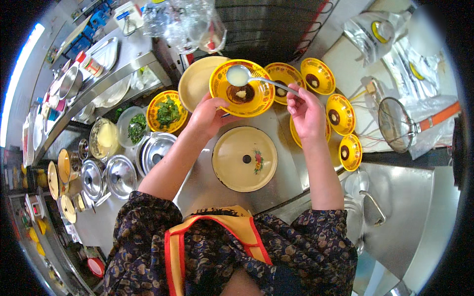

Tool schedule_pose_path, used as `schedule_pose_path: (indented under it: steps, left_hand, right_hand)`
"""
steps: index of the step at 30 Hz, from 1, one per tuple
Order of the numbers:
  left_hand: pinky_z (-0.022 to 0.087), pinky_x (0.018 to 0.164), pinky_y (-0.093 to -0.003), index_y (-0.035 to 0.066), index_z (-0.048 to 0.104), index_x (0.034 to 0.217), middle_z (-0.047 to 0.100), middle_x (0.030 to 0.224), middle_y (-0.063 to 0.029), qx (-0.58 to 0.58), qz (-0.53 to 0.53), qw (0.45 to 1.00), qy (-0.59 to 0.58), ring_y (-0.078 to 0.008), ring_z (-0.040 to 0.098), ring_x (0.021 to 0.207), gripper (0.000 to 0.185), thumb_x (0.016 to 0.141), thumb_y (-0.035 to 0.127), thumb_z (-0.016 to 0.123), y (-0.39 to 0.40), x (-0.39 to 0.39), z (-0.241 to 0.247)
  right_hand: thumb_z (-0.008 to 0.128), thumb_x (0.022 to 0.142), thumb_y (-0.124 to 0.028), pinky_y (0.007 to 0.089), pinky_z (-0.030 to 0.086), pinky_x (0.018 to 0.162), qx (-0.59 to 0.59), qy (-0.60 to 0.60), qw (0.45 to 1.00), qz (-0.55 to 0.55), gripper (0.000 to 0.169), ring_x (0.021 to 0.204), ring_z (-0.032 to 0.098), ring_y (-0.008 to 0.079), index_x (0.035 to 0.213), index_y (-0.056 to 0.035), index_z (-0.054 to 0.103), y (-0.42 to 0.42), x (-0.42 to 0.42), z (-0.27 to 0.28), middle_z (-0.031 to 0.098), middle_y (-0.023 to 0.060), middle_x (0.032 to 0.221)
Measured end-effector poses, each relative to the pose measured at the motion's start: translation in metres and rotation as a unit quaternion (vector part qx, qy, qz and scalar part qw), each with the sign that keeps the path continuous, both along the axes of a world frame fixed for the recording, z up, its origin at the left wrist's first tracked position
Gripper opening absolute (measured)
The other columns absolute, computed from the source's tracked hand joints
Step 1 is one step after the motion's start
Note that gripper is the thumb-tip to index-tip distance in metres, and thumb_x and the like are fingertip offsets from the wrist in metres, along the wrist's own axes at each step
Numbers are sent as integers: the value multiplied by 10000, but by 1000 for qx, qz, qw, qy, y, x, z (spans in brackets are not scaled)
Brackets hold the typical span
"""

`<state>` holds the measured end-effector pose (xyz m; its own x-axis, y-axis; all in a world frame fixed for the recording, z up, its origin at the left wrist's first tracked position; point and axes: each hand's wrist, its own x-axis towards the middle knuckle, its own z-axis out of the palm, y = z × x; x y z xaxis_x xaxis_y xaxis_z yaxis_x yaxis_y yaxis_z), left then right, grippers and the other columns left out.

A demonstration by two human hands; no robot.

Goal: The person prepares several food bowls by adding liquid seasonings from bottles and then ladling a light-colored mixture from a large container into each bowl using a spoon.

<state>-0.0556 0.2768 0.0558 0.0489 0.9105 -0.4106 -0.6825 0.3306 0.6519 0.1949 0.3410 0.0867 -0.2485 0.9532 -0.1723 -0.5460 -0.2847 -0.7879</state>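
Note:
My left hand grips the near left rim of a yellow patterned bowl, which holds dark sauce and a small pale dab. Between the thumb and fingers of my right hand is the handle of a metal spoon. The spoon's bowl, with pale liquid in it, is over the far part of the yellow bowl. A cream enamel lid with a flower print lies on the steel counter nearer to me. Beyond and right of my right hand stand several matching bowls with dark sauce, one partly hidden by that hand.
Left of my left arm are a bowl of chopped greens, a clear tub of herbs and steel lidded pots. A large cream basin stands behind my left hand. At right lies a wire strainer with an orange handle.

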Motion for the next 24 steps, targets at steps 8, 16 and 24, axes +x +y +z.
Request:
schedule_pose_path:
  steps: [8, 16, 24]
  left_hand:
    - [533, 894, -538, 73, 393, 1332, 542, 1252, -163, -9, 1, 999, -35, -349, 599, 1101, 534, 815, -59, 415, 38, 48, -38]
    - [492, 946, -575, 65, 324, 1399, 463, 1352, -190, -38, -11, 999, 22, -399, 531, 1187, 611, 813, -85, 411, 13, 67, -28]
    - [574, 833, -472, 96, 343, 1391, 512, 1300, -126, -111, -34, 992, 52, -323, 610, 1088, 638, 787, -87, 437, -4, 82, -38]
  right_hand:
    - [576, 912, -142, 254, 460, 557, -8, 4, 997, -82, 266, 652, 582, 151, 1055, 75, 631, 35, 61, -6, 659, 121, 824]
    - [590, 903, -140, 255, 477, 584, -14, 8, 989, -146, 257, 683, 595, 153, 1047, 67, 641, 70, 109, -45, 665, 125, 835]
    - [597, 906, -126, 237, 472, 577, -41, 25, 985, -167, 221, 689, 603, 150, 1021, 55, 650, 86, 116, -104, 668, 120, 830]
